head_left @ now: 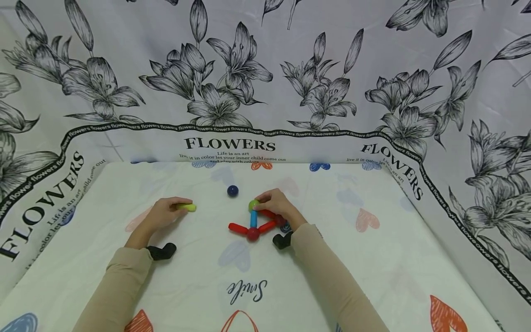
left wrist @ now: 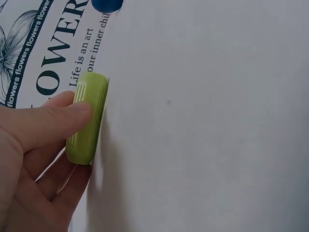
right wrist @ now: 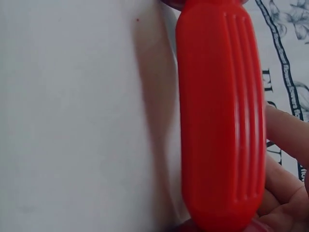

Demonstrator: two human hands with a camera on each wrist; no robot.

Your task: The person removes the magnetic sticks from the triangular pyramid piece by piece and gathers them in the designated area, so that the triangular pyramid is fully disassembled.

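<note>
My left hand [head_left: 163, 213] pinches a yellow-green ribbed rod [left wrist: 88, 118] between thumb and fingers, left of the joined pieces. The right hand [head_left: 277, 203] has its fingertips on a light green ball [head_left: 253, 204] at the top of a small structure of rods and balls, and grips it there. Below that ball, a blue rod [head_left: 253, 218] runs to a dark red ball [head_left: 253, 234]. From this ball, one red rod [head_left: 238, 228] points left. Another red rod [right wrist: 219, 116] looms large in the right wrist view, with the right fingers partly hidden behind it.
A loose dark blue ball [head_left: 233, 190] sits on the white printed tablecloth [head_left: 199, 286], beyond the structure. Black straps [head_left: 162, 251] are at both wrists. A flower-printed curtain [head_left: 274, 92] rises behind the table.
</note>
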